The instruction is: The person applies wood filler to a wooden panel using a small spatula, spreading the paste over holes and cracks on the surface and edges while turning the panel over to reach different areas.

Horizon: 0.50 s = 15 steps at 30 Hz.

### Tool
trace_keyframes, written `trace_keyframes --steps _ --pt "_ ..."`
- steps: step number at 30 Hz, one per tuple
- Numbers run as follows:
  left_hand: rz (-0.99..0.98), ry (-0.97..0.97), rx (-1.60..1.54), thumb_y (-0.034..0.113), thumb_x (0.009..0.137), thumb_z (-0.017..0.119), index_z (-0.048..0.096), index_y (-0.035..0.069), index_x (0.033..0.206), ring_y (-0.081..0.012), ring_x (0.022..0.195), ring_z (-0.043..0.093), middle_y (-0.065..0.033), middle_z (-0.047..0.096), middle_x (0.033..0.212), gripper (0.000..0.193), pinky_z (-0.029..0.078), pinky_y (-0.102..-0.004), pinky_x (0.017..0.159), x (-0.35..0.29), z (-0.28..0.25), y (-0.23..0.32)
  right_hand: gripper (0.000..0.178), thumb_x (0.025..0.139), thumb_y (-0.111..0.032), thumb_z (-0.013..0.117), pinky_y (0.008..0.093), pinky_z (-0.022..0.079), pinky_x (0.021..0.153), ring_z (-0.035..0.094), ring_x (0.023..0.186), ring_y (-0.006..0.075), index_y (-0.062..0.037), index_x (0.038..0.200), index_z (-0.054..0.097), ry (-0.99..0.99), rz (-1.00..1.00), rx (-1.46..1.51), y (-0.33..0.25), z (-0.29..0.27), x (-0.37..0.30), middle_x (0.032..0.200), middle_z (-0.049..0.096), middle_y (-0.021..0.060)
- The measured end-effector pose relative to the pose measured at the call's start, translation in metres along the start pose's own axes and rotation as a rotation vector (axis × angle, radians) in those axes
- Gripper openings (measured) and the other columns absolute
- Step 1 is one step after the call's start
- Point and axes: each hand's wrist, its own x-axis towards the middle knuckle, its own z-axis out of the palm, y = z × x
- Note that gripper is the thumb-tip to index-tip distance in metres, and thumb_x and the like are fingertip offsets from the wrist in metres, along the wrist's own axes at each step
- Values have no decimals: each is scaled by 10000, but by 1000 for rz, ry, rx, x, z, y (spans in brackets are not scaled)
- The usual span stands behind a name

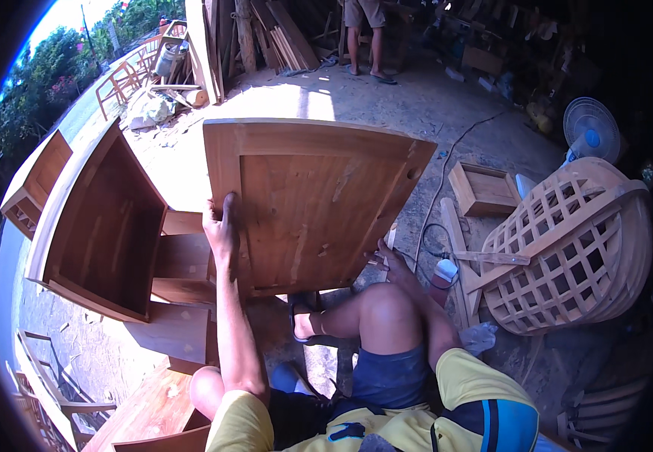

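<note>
- Left fingers (228, 206) pinch brown, rectangular, framed wooden panel (315, 211);
- right fingers (384, 249) part-spread at its edge, hold unclear;
- panel looks assembled; what remains, unclear

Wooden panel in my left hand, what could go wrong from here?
If your left hand loses its grip, the wooden panel might tip toward the sandaled foot near its lower edge. Swung left, it could knock the open wooden cabinet beside it.
</note>
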Motion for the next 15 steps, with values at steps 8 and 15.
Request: trace_keyframes --steps 8,15 --pt "45 149 -248 286 1040 663 591 21 1193 -66 812 582 -5 662 941 314 497 -262 753 -30 6 81 485 923 -509 769 197 348 460 675 782 103 -87 1092 598 178 -507 -445 -124 51 -42 859 581 6" --pt "-110 238 -466 514 1085 488 409 9 1490 -201 1301 509 -135 539 1412 652 421 -354 1087 -56 29 79 653 893 -555 782 254 531 731 652 779 95 13 1206 706 139 -930 -833 -318 171 -148 935 669 14"
